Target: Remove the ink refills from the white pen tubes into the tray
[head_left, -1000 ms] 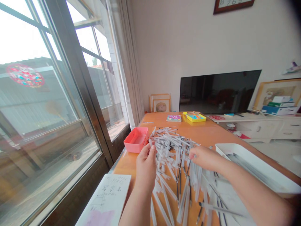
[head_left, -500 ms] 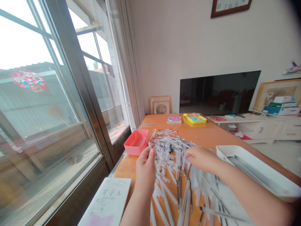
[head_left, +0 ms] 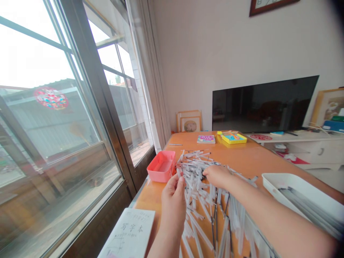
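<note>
My left hand point(head_left: 174, 191) is closed in a pinch on a short translucent pen tube point(head_left: 179, 173), just in front of the pink plastic box point(head_left: 161, 171). To its right, my right hand point(head_left: 218, 176) reaches over the heap of pen parts point(head_left: 197, 161) with its fingers pressed together. Something dark shows at those fingertips, but I cannot make out whether it is held. Around both hands lie many clear pen barrels point(head_left: 199, 215) and thin dark refills point(head_left: 215, 222), scattered in all directions on the orange wooden table point(head_left: 249, 156).
At the right stands a white tray point(head_left: 271, 179) of long pen parts. A writing booklet point(head_left: 134, 229) lies at the front left by the window. Further back are a pen point(head_left: 175, 144), a small purple booklet point(head_left: 206, 139) and a yellow box point(head_left: 233, 138).
The view has turned a little, so most things sit further right. My right hand has drawn closer to my left hand over the heap. The left hand keeps its pinch.
</note>
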`<state>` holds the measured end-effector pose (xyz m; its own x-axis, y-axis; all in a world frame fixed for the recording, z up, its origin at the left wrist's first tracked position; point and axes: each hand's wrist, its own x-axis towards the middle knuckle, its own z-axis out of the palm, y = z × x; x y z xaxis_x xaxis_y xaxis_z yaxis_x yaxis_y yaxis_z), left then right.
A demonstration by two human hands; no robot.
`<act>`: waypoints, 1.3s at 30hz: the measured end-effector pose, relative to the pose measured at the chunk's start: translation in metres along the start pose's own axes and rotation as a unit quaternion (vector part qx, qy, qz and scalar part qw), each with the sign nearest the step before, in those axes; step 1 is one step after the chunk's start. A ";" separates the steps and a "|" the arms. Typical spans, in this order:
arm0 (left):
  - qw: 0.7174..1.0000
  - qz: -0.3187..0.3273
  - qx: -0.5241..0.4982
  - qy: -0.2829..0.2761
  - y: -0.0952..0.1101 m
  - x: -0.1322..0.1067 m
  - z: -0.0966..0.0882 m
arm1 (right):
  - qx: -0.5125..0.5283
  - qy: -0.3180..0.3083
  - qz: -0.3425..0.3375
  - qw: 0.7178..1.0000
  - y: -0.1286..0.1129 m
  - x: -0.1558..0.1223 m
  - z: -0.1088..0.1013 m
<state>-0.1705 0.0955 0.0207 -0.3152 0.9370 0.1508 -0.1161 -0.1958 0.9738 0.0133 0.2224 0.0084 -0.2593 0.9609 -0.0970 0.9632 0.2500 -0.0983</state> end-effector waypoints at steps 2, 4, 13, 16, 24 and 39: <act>1.000 -0.004 -0.007 -0.001 0.001 -0.001 0.002 | -0.002 0.001 -0.001 1.000 0.001 0.007 0.003; 1.000 -0.005 -0.005 -0.010 0.003 -0.003 0.004 | -0.002 -0.001 -0.002 1.000 0.001 0.012 0.005; 1.000 0.013 0.013 -0.016 0.006 -0.008 0.006 | -0.003 -0.007 -0.005 1.000 0.004 0.019 0.005; 1.000 0.013 0.018 -0.015 0.007 -0.009 0.007 | -0.004 -0.005 -0.005 1.000 0.008 0.017 0.003; 1.000 0.001 0.019 -0.002 0.004 -0.007 0.007 | -0.002 0.014 -0.013 1.000 0.004 0.020 0.006; 0.999 0.003 0.022 -0.026 0.000 -0.008 0.006 | 0.019 -0.006 -0.066 0.998 0.009 -0.008 0.010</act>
<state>-0.1627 0.0898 0.0205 -0.2671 0.9498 0.1632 -0.0728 -0.1887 0.9793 0.0230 0.2158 -0.0017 -0.3843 0.9185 -0.0930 0.9175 0.3687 -0.1491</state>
